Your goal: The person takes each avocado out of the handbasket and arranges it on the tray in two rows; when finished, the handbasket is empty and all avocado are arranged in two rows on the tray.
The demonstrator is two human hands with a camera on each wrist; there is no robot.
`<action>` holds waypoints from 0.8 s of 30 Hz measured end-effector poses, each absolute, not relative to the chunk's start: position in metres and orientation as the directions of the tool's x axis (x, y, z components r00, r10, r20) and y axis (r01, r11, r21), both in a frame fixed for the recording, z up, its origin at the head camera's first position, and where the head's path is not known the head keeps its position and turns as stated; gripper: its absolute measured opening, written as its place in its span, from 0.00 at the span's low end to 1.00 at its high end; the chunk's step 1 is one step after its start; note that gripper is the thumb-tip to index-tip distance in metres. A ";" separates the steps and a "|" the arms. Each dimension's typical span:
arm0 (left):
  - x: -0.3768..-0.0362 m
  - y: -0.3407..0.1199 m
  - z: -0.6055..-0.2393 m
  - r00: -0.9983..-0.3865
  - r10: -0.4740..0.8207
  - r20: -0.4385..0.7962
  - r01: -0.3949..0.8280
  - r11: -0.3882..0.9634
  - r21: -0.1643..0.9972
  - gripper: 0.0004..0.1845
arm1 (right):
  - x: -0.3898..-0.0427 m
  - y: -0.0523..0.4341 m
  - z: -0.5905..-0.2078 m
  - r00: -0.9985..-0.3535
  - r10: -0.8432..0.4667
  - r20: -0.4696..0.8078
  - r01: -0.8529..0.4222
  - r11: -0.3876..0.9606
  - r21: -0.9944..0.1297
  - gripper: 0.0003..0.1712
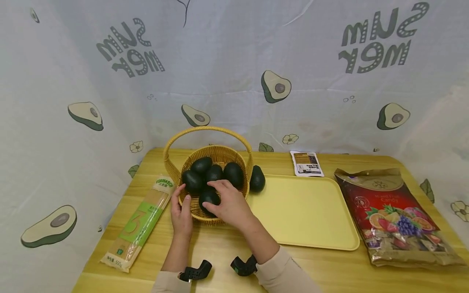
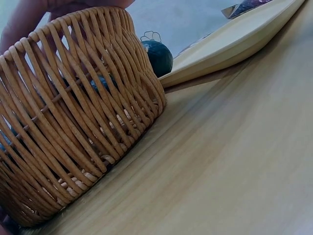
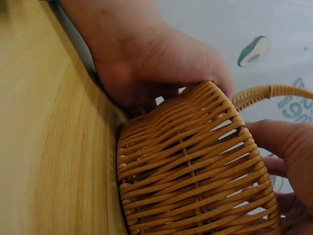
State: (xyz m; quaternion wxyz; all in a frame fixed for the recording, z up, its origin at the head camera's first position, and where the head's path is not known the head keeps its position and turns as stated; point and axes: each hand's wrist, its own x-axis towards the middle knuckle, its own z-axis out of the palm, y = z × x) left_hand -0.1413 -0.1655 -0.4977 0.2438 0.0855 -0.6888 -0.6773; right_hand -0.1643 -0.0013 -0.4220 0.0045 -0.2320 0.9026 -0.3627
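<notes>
Your wicker basket (image 1: 216,156) sits toward the back left of the desk (image 1: 227,252), with the yellow tray (image 1: 304,211) just beside it on the right, so anything lifted out has a short way to travel. Five dark avocados (image 1: 214,173) are heaped inside it, and one more avocado (image 1: 257,179) stands outside, between the basket wall and the tray's near corner.

Your left hand (image 1: 181,211) is pressed against the basket's near left wall, thumb up on the rim and fingers loosely spread along the weave, which braces the basket so it cannot slide or tip. The right wrist view shows that hand snug to the wicker where the wall meets the desk.

Your right hand (image 1: 229,203) reaches over the front rim, fingers curled over the front avocado (image 1: 209,198), the one lying nearest you. It looks like a real grip, though the fingertips are hidden behind the fruit, so you cannot be fully sure they have closed under it. The avocado lies low in the basket, not lifted clear.

Off to the left lies a spaghetti packet (image 1: 141,221), well apart from your hands; to the right of the tray lie a candy bag (image 1: 393,213) and a small sachet (image 1: 307,163).
</notes>
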 end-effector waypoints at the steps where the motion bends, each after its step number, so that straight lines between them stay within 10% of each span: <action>1: -0.141 -0.166 -0.497 -0.865 -0.450 0.221 0.213 0.069 0.975 0.21 | -0.164 -0.003 -0.422 -0.893 -0.428 0.142 -0.411 0.645 -0.644 0.35; 24: -0.143 -0.165 -0.498 -0.864 -0.459 0.208 0.194 0.078 0.978 0.21 | -0.170 -0.011 -0.423 -0.885 -0.462 0.050 -0.422 0.753 -0.504 0.31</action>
